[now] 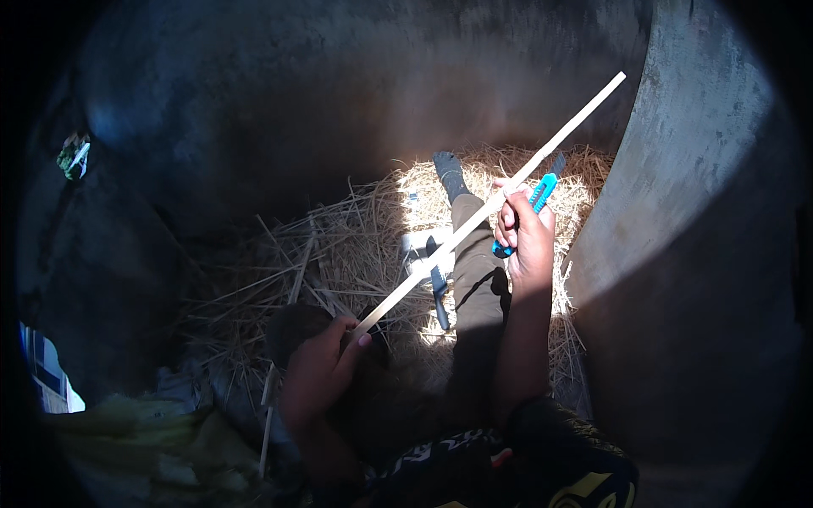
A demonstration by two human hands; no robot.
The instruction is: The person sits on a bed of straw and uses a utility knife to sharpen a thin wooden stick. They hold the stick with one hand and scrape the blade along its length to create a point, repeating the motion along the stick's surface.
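Note:
A long, pale strip, apparently bamboo or wood, slants from lower left to upper right across my lap. Its lower end is pinched between the thumb and fingers of my left hand. Wrapped in my right hand is a blue utility knife, its dark blade out and pointing up past the strip. The fingers of that hand also lie against the strip from below, near its upper half. Beyond the strip stretches my leg in brown trousers, with a dark sock on the foot.
A knife with a black handle lies beside my leg, by a white object. Straw and shavings cover the floor. Curved grey walls rise close around, and a yellowish cloth lies at lower left.

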